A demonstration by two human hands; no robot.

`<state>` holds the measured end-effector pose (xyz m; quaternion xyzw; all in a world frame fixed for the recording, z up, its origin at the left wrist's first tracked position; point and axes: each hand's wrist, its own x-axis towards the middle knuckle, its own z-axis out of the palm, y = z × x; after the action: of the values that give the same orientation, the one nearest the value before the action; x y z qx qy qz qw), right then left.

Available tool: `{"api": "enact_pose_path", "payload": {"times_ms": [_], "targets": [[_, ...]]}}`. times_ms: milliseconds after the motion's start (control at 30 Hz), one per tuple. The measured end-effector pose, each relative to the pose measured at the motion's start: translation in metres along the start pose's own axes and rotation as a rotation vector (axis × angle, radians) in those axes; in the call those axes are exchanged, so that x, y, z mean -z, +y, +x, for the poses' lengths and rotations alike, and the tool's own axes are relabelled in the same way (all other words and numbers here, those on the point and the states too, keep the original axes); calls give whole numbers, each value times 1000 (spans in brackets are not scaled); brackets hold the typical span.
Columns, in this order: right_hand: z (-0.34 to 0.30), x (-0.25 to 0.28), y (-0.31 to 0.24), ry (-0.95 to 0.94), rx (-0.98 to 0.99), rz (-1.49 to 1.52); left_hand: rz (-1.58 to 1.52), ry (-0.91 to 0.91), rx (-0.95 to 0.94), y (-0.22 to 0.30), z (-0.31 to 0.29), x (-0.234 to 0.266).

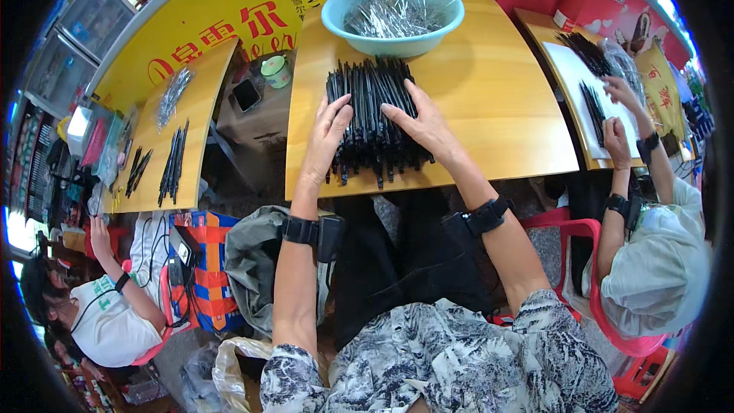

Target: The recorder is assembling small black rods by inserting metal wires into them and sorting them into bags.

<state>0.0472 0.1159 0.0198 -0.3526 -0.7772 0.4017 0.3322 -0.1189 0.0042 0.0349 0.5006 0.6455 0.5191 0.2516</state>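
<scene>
1. black stick bundle (372, 115): on table (497, 107), wearer's 12 o'clock.
2. left hand (329, 134): half-open, resting against bundle's 9 o'clock side, ungripped.
3. right hand (427, 126): thumb spread wide, against 3 o'clock side, ungripped.
4. light-blue basin (394, 47) with silver strips (397, 14): bundle's 12 o'clock.

Head-worn fisheye facing down, tabletop (497, 107) near

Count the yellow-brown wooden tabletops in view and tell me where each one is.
3 yellow-brown wooden tabletops: the middle tabletop, bearing a wide pile of thin black sticks; the left tabletop; the right tabletop, partly under a flat white board. Others could be hidden.
</scene>
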Motion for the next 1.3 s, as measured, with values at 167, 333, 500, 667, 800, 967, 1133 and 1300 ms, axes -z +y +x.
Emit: {"api": "enact_pose_path", "payload": {"times_ms": [167,333,500,667,800,967,1133,1300], "targets": [[-6,-2,12,85,27,-63,-88,23,-43,-5,0,2],[-15,14,7,52,-17,-139,-261,19,4,10,-3,-5],[-22,32,0,48,-14,-119,-148,46,-13,3,-2,6],[-15,32,27,54,50,-87,35,80,-80,-28,16,14],[-20,11,18,25,121,-238,152,20,-91,-34,21,13],[-13,11,21,51,51,-98,226,65,-75,-43,20,20],[-11,18,20,60,105,-118,133,106,-66,-37,12,22],[-10,27,14,103,128,-70,17,141,-76,-24,5,16]]}}
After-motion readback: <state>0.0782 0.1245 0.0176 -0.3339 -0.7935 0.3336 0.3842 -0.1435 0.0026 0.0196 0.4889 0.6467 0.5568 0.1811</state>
